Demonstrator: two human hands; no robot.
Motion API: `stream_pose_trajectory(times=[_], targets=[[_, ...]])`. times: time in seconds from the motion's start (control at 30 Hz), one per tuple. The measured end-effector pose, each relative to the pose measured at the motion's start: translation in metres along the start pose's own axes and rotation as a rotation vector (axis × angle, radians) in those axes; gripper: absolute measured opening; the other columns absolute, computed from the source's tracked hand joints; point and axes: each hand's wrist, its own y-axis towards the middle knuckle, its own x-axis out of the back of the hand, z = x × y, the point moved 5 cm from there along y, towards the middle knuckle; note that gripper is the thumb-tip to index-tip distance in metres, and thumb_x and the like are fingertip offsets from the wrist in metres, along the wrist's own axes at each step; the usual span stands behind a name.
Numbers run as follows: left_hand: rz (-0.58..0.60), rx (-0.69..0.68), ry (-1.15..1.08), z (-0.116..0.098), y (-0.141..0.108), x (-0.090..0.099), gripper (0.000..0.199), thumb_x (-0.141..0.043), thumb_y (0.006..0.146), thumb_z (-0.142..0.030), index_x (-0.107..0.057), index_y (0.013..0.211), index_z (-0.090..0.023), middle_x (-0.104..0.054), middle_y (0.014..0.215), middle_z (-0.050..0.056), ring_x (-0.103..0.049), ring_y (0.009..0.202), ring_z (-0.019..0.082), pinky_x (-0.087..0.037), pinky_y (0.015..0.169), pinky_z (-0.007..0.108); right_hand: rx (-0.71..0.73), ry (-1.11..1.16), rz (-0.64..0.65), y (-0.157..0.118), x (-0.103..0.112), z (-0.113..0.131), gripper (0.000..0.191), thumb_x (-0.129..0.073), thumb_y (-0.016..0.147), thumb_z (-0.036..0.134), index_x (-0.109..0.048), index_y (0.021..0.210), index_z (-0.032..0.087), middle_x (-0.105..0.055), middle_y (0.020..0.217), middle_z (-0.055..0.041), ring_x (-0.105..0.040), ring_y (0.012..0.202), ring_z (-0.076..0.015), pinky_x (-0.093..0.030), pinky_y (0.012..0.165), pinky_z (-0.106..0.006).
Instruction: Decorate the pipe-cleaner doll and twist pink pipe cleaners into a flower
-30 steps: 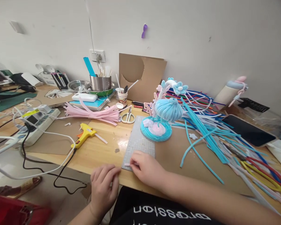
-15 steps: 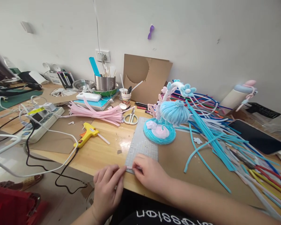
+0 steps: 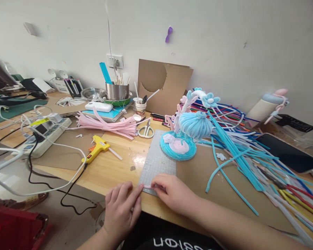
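Between my two hands, at the near edge of the grey cutting mat (image 3: 158, 156), lies a short pink pipe cleaner (image 3: 147, 186). My left hand (image 3: 123, 205) has its index fingertip and thumb closed at the left end of it. Bent over the mat's near right corner, my right hand (image 3: 169, 192) pinches the other end. Beyond the hands stands a fuzzy pipe-cleaner lamp (image 3: 195, 125) with a pleated blue shade, flowers on its arched stem and a round blue base (image 3: 164, 149) with a pink centre.
Left of the mat lie a yellow hot glue gun (image 3: 97, 149), scissors (image 3: 146, 131) and a bundle of pink pipe cleaners (image 3: 109, 125). Blue pipe cleaners (image 3: 234, 152) spread over cardboard at right, near a phone (image 3: 287, 152). A power strip (image 3: 49, 135) with tangled cables sits at far left.
My right hand has slid slightly right, away from my left fingertips, and more of the pink pipe cleaner shows between them. My left hand has barely moved.
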Motion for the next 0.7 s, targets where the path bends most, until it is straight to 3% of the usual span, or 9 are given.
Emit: stream_pose_trajectory(times=[0.43, 0.7], targets=[[0.055, -0.058, 0.035, 0.0032, -0.0022, -0.0028, 0.031, -0.055, 0.082, -0.024, -0.066, 0.111, -0.029, -0.062, 0.096, 0.006, -0.054, 0.089, 0.021, -0.033, 0.08, 0.035, 0.034, -0.021, 0.034, 0.0011, -0.0045, -0.0005, 0.023, -0.047, 0.079, 0.008, -0.065, 0.086, 0.02, -0.066, 0.085, -0.0005, -0.058, 0.08, -0.0134, -0.041, 0.072, -0.024], [0.05, -0.045, 0.012, 0.0015, -0.0005, -0.0006, 0.031, -0.055, 0.081, -0.022, -0.067, 0.109, -0.029, -0.062, 0.094, 0.007, -0.054, 0.088, 0.021, -0.033, 0.079, 0.035, -0.083, -0.01, 0.047, 0.0033, -0.0017, -0.0021, 0.017, -0.053, 0.077, 0.015, -0.065, 0.086, 0.022, -0.063, 0.07, 0.0023, -0.052, 0.063, -0.0115, -0.035, 0.058, -0.022]])
